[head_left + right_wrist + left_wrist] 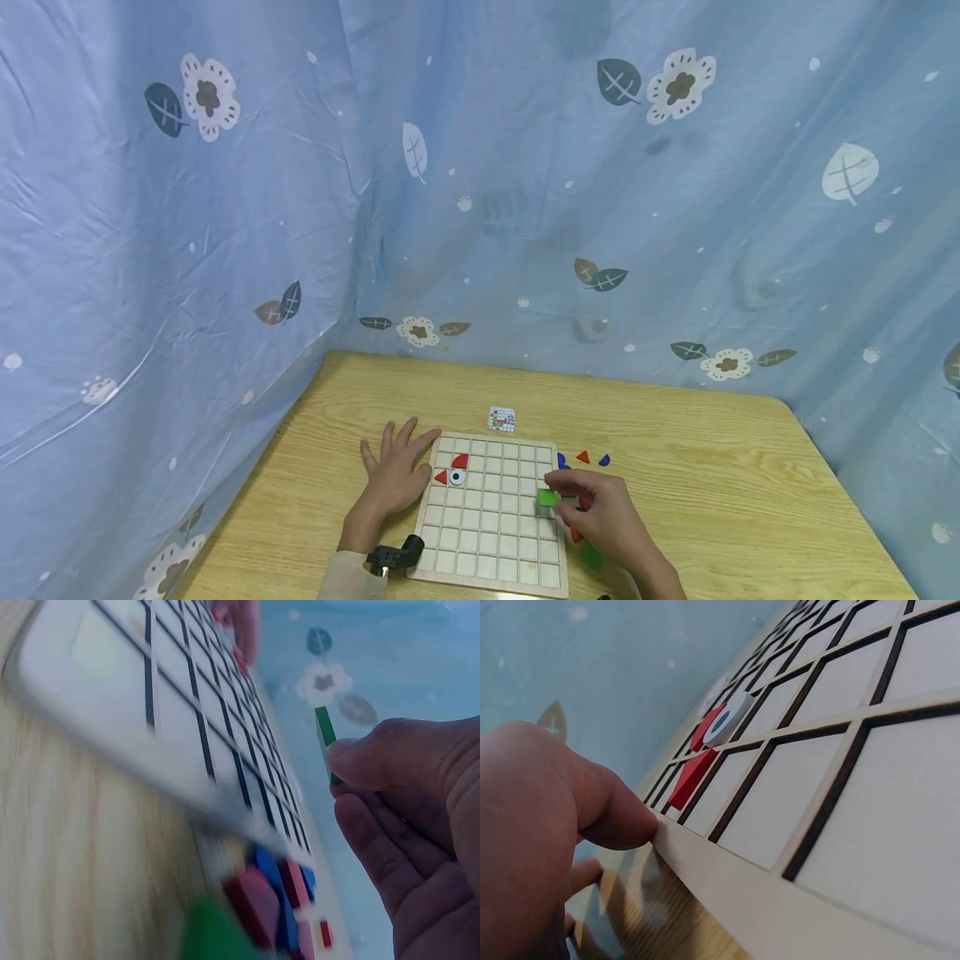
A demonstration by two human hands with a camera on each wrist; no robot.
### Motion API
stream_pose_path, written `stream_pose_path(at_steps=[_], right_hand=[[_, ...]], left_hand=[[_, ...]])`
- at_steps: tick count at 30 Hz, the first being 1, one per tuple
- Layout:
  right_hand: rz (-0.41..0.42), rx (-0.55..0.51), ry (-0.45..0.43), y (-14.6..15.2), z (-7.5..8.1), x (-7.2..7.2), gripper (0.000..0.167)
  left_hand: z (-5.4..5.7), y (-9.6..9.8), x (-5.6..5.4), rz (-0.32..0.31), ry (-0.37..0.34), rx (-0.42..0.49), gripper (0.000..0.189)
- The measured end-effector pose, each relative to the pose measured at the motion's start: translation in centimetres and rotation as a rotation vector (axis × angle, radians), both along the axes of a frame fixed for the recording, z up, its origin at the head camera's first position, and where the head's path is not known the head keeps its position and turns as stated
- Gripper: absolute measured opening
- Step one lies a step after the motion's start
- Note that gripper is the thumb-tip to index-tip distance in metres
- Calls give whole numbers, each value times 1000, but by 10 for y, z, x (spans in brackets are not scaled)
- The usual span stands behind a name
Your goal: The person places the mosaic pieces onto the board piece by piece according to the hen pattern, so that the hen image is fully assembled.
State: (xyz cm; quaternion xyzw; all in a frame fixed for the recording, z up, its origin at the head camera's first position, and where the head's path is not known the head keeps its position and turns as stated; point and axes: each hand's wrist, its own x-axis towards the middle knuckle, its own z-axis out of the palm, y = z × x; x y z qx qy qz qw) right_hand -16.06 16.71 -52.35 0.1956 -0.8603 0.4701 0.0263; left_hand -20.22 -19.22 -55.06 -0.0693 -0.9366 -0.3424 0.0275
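My right hand (606, 515) pinches a green square tile (547, 497) between thumb and fingers, above the right side of a wooden grid board (480, 523). The right wrist view shows that tile (325, 739) edge-on, raised off the board. My left hand (396, 477) lies at the board's left edge with fingers spread; its thumb (626, 817) touches the rim. In the grid's upper left sit a red quarter-round piece (460, 461), a red triangle (441, 477) and a white disc (457, 477) with an eye on it.
Loose pieces lie right of the board, partly hidden by my right hand: a red triangle (583, 457), a blue half-round (604, 460), a green piece (591, 556) and several others. A small picture card (501, 419) lies behind the board. Blue patterned curtains (525, 208) surround the table.
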Motion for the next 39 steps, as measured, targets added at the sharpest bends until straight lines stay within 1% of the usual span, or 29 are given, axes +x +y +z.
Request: stream_pose_path(at_steps=[4, 9, 12, 16, 20, 26, 33, 39], right_hand=[[45, -26, 11, -18, -3, -3, 32], [99, -56, -7, -42, -8, -6, 31], [122, -51, -31, -58, -11, -8, 32], [142, -36, -34, -77, -15, -10, 32], [153, -52, -26, -92, -18, -14, 32], [173, -89, 7, -109, -20, -18, 33], [161, -57, 54, -121, -21, -22, 32], [176, -30, 87, -127, -23, -24, 31]], left_hand=[[-1, 0, 0, 0, 1, -1, 63], [-1, 0, 0, -1, 2, 0, 63], [-1, -1, 0, -1, 2, 2, 63], [-2, 0, 1, 0, 7, -2, 62], [-2, 0, 0, 3, 19, -7, 62], [-1, 0, -1, 0, 4, -21, 62], [1, 0, 0, -6, 10, -10, 62], [0, 0, -1, -2, 12, -18, 61]])
